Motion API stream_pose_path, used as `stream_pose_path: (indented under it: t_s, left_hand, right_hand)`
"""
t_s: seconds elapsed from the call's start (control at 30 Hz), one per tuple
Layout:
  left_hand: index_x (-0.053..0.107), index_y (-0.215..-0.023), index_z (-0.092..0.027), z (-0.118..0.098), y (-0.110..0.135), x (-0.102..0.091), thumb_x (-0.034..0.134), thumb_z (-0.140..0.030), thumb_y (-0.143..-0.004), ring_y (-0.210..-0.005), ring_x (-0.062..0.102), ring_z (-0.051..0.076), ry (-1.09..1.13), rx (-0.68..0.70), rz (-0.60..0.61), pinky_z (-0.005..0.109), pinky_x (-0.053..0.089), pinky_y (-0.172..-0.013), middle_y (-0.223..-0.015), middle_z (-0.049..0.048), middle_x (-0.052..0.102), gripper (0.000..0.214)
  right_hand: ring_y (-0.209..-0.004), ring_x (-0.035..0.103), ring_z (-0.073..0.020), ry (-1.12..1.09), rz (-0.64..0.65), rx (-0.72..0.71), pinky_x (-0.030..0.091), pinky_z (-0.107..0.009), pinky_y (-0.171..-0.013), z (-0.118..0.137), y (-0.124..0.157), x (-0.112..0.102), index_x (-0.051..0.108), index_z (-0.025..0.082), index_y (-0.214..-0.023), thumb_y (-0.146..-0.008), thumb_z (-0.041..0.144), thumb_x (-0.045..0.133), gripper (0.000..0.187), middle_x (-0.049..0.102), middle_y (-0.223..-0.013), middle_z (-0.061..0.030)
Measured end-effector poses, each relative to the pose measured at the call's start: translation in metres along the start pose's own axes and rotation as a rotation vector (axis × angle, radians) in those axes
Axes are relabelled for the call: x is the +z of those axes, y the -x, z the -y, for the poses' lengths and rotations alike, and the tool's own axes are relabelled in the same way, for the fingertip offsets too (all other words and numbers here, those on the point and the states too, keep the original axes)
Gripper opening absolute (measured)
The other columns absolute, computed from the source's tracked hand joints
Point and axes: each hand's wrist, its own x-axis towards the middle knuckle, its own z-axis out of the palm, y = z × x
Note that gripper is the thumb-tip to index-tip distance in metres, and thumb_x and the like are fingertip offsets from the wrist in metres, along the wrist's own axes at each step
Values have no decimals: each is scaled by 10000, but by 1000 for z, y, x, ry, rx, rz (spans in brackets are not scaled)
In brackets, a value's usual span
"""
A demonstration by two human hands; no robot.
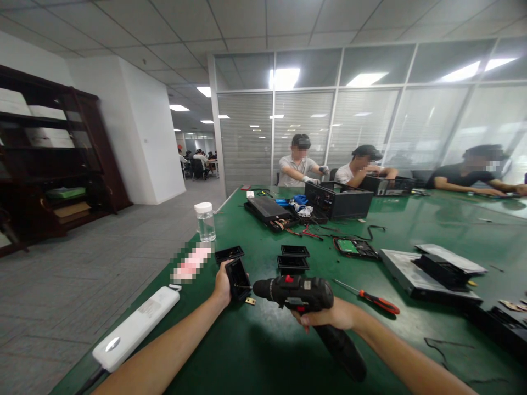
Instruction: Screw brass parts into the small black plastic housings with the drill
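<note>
My left hand (222, 285) grips a small black plastic housing (237, 278) standing on edge on the green table (263, 351). My right hand (329, 317) is wrapped round the handle of a black cordless drill (298, 292). The drill's tip points left into the housing's open side. A small brass-coloured piece (250, 300) lies on the table just under the drill's tip. Three more black housings (293, 258) lie just beyond, one to the left (229, 254).
A red-handled screwdriver (373, 299) lies right of the drill. A white power strip (135, 328) lies at the left table edge, a clear bottle (205, 221) further back. Opened black computer cases (428, 271) and loose parts lie to the right and behind. Three people work at the far end.
</note>
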Motion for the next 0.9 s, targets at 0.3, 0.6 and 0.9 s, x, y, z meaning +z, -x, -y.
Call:
stream_pose_path:
  t_s: [0.3,0.6,0.9]
  left_hand:
    - [547,-720,-126,0,-1,0,473,-355,-693,-515,602,213,-7,-9,-5,322,477,-461,-539,44,581,243]
    - [540,-708,-135,2,-5,-2,485,-358,-685,-496,599,219,-4,7,-22,329,471,-438,-534,37,573,230]
    - [538,-721,-139,1,-2,-1,482,-360,-677,-483,594,223,-14,23,-29,331,464,-422,-524,36,574,232]
  right_hand:
    - [-673,480,-111,-37,38,-35,463,-297,-663,-5,-4,-2,522,106,-910,-708,274,599,273,447,-743,-19]
    - [-678,474,-113,-35,45,-26,458,-290,-666,-2,-4,-2,522,99,-857,-717,262,591,226,447,-739,-21]
    - [-687,485,-116,-23,59,-28,458,-309,-692,-3,-4,-2,521,100,-888,-731,244,583,222,443,-748,-22]
